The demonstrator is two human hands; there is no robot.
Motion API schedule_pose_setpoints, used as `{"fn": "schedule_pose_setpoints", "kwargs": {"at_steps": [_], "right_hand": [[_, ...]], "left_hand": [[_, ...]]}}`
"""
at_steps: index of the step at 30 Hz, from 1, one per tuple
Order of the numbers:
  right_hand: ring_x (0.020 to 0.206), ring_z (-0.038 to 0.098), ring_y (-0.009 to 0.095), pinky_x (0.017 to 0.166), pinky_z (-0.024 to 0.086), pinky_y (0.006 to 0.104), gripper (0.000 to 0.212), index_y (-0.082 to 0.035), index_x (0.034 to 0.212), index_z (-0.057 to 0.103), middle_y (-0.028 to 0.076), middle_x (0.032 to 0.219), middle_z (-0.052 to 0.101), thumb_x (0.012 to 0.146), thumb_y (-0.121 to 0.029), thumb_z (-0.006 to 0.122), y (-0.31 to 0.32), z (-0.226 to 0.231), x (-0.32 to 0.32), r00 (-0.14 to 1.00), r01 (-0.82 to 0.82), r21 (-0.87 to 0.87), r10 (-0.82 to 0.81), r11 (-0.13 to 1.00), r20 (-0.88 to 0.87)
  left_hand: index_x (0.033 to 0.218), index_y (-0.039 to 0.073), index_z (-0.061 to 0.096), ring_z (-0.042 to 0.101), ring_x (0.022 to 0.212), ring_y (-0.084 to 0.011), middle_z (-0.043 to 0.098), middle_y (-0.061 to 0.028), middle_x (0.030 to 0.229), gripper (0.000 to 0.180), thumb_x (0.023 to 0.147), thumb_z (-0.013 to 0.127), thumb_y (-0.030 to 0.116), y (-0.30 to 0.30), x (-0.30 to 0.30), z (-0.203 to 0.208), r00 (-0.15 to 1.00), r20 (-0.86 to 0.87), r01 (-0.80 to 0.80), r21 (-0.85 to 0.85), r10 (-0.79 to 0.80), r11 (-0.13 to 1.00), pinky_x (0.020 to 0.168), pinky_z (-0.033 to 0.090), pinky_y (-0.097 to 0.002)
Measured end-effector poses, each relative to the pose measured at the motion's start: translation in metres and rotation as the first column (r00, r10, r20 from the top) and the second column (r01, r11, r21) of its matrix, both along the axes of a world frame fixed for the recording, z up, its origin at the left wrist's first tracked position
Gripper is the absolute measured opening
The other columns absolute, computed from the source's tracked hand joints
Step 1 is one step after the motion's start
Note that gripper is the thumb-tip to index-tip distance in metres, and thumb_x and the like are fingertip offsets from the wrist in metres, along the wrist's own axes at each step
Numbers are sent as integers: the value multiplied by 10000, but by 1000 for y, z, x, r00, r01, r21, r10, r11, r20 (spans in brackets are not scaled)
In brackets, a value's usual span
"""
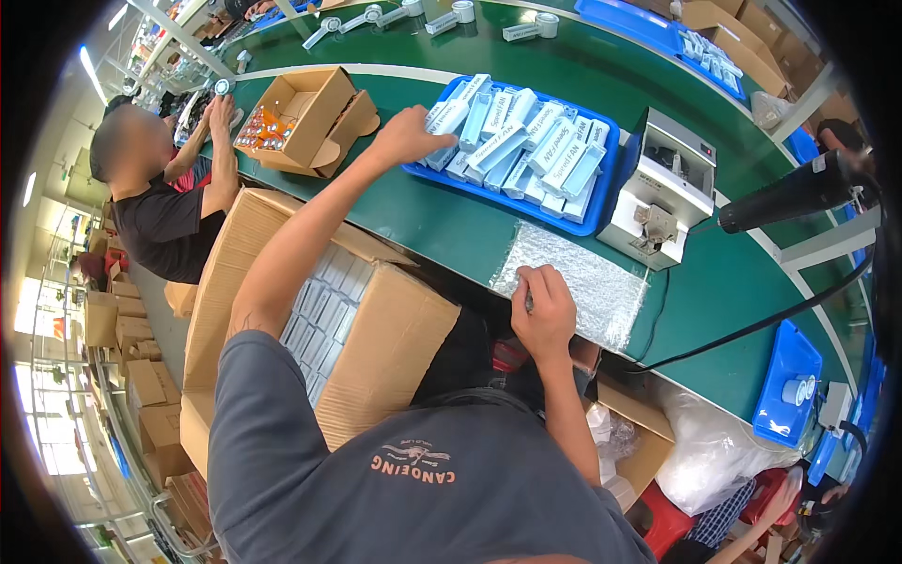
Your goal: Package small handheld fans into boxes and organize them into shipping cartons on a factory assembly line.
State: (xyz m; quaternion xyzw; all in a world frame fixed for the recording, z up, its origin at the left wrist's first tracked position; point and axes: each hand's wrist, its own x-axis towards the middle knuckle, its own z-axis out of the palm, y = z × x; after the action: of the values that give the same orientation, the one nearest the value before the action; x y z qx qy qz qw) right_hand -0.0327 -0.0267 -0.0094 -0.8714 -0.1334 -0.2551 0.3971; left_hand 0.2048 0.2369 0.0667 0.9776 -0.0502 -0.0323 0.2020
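My left hand [410,139] reaches over the near left corner of a blue tray [606,202]. Its thumb and fingers close around the end of a slim white and light-blue carton [447,117]. Many similar cartons [500,148] lie heaped in the tray. Closer to my body, my right hand [546,305] is curled, thumb against fingers, at the left edge of a sheet of bubble wrap [583,277]. A small dark bit shows between those fingers, too little to name. Below my left arm, an open cardboard box [385,343] holds rows of packed cartons [324,315].
A grey-white machine [662,188] stands right of the tray, beside a black cylindrical device [785,197] with a cable. An open carton of orange items [305,117] sits at left. Small white handheld fans [442,21] lie farther back. A co-worker [160,197] sits at left.
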Motion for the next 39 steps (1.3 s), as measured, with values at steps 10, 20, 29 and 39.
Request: {"fn": "schedule_pose_setpoints", "kwargs": {"at_steps": [10, 20, 29, 39], "right_hand": [[788, 623, 314, 688, 500, 408, 136, -31, 959, 664, 119, 866, 597, 838, 30, 651, -5, 2, -1, 999, -47, -11, 48, 999, 25], [841, 611, 372, 754, 497, 454, 131, 4, 988, 657, 168, 903, 619, 872, 25, 601, -5, -2, -1, 994, -96, -35, 94, 995, -48], [806, 619, 318, 707, 499, 394, 155, 1, 1001, 676, 142, 905, 621, 878, 58, 600, 2, -1, 1, 989, -111, -166, 93, 980, -114], [776, 612, 308, 653, 481, 385, 168, 2, 1023, 691, 140, 906, 622, 900, 59, 592, 6, -4, 2, 992, -84, -209, 63, 974, -105]], "left_hand": [[1257, -147, 591, 657, 1108, -378, 645, -304, 1209, 1081, 705, 731, 772, -7, -12, 7, 994, -27, 108, -88, -110, 990, 934, 534, -419], [1023, -44, 699, 696, 927, -335, 721, -216, 970, 802, 872, 619, 739, 70, -40, 40, 966, 259, 75, -268, -3, 961, 820, 553, -414], [1241, 15, 656, 686, 1050, -265, 701, -155, 1136, 619, 855, 772, 485, 234, -226, -40, 740, -671, -189, -162, 32, 969, 886, 563, -378], [1551, 45, 293, 481, 1315, -452, 418, -280, 1434, 1167, 612, 888, 398, 212, -317, -200, 846, -304, -355, 292, 438, 888, 994, 514, -542]]}}
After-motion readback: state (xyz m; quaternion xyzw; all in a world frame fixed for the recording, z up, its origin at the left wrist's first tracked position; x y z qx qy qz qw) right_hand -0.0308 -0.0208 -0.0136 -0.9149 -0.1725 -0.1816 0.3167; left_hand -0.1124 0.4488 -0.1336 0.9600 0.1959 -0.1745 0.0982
